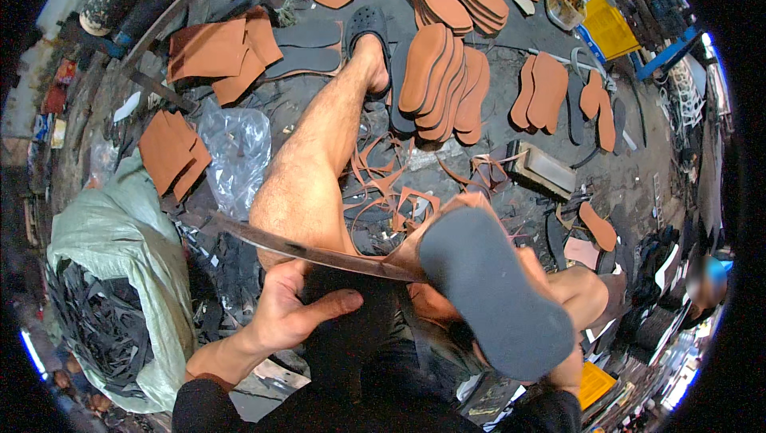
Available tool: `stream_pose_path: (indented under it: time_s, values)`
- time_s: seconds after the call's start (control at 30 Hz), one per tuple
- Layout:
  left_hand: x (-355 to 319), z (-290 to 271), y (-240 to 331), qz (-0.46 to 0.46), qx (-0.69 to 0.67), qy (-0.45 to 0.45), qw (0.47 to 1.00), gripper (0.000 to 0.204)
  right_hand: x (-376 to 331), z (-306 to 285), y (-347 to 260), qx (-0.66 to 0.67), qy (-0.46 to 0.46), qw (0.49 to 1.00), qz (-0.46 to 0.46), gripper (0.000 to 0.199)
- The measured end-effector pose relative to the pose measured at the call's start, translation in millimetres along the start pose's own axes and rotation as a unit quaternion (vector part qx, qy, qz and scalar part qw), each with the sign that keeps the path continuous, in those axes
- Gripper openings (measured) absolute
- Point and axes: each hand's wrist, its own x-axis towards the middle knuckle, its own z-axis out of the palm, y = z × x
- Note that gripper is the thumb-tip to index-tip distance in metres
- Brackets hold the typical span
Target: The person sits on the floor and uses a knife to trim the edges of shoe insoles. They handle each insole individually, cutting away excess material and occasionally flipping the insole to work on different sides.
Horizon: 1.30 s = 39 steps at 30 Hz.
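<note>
A long, thin, dark curved strip (319,256) with a brownish edge crosses in front of my left knee. My left hand (291,313) is at its lower edge, the fingers partly hidden against it and the thumb stretched to the right. I cannot make out whether the strip is a blade or sheet material. A grey shoe sole (495,293) is tilted up over my right leg, its smooth face toward me. My right hand (476,353) grips it from behind, mostly covered by it. A brown piece (467,202) shows past the sole's far edge.
Brown soles (435,74) lie in stacks across the floor ahead, near brown sheets (207,49). Curly brown offcuts (383,182) and a block-like tool (542,170) lie between my legs and to the right. A pale green sack (112,226) of black scraps stands at my left.
</note>
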Motion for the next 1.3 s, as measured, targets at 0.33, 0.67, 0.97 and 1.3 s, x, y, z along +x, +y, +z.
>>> stream_pose_path:
  time_s: [0.33,0.67,0.97,1.3]
  values:
    - [10,2,-15,-0.034,0.117,-0.086,0.989,0.048,31,-28,-14,0.037,-0.089,0.993,-0.073,0.038]
    - [-39,19,-114,0.051,-0.388,-0.219,0.894,0.065,-80,66,-2,0.393,0.444,0.803,0.060,0.047]
    - [-15,66,-107,0.035,-0.467,-0.184,0.864,0.064,-73,62,-25,0.559,0.571,0.600,0.025,0.052]
    - [48,109,7,0.117,-0.342,0.124,0.924,0.026,-124,109,-15,0.285,0.553,0.782,0.044,0.042]
